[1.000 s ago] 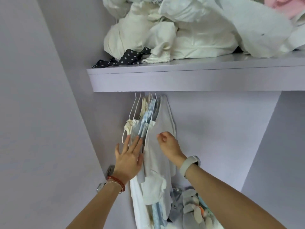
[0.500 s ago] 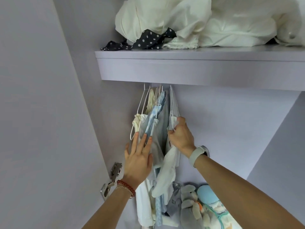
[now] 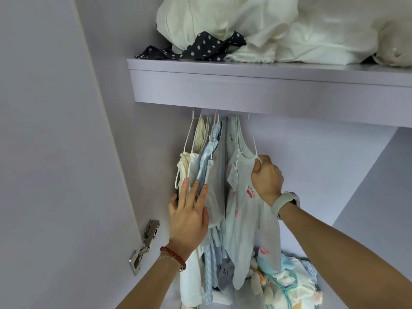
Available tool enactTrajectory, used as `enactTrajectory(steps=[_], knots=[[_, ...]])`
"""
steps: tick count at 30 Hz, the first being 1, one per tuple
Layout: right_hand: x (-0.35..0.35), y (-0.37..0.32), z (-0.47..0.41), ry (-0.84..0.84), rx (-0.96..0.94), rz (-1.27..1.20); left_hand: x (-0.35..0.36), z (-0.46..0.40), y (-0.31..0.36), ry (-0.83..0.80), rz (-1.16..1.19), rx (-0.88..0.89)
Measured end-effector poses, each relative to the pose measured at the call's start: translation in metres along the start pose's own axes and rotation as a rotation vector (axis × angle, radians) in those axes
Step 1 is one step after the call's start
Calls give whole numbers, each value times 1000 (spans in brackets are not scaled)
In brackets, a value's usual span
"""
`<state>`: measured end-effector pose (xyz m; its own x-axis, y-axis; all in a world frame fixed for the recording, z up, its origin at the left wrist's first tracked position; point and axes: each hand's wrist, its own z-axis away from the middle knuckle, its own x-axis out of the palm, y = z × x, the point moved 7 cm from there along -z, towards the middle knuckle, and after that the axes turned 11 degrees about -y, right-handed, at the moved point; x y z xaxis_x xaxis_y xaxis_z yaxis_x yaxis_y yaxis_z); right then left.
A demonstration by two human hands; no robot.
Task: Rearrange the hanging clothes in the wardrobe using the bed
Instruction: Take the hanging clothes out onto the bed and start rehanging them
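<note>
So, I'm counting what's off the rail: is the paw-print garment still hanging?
Cannot tell: paw-print garment hangs below the shelf, gripped by right hand; hook hidden.

- A dark grey garment [image 3: 225,272] low in the wardrobe, behind the hanging pieces, carries pale figures that look like "12", though the fabric is folded and dim, so I can't be sure.
- A small white tag [image 3: 232,179] dangles on a string against the pale green sleepsuit [image 3: 247,217]; whatever is printed on it is too faint to read.
- That sleepsuit bears a pink paw-print mark [image 3: 251,192] on its chest, a picture with no lettering.
- Nothing else here carries legible writing.
</note>
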<state>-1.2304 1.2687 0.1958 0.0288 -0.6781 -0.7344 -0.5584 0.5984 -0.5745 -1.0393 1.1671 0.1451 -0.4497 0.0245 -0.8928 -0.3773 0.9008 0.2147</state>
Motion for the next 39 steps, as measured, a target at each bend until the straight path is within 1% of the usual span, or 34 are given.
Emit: enactTrajectory(steps=[6,8,10,13,15,19,22,25,26,28,29,31,33,35,37,39], knots=[[-34,11,9,124,-42,-184,-1,0,-1,-41,-26,-36],[-40,16,17,137,-59,-236,1,0,-3,-68,-7,-87],[-45,23,31,111,-81,-243,-2,0,1,-49,14,-121],[-50,42,63,14,-95,-167,-11,0,23,48,36,-24],[-56,62,90,-24,-76,-86,-9,1,41,65,102,66],[-83,101,152,-44,-36,23,23,2,78,-85,294,144],[-113,127,203,-55,13,112,52,3,116,-204,346,195],[-143,150,257,-113,50,178,81,6,162,-271,385,297],[-153,159,276,-134,76,194,96,9,178,-330,371,334],[-177,176,314,-153,147,240,132,24,211,-519,353,428],[-190,184,334,-152,181,282,148,36,229,-622,388,487],[-212,199,376,-170,273,371,168,69,265,-766,453,618],[-236,218,423,-147,436,441,178,109,301,-909,487,708],[-263,238,478,-49,679,490,177,154,339,-1044,551,811],[-282,249,536,30,888,489,163,198,377,-1112,619,943],[-291,242,584,110,1010,445,142,235,410,-1112,648,1071]])
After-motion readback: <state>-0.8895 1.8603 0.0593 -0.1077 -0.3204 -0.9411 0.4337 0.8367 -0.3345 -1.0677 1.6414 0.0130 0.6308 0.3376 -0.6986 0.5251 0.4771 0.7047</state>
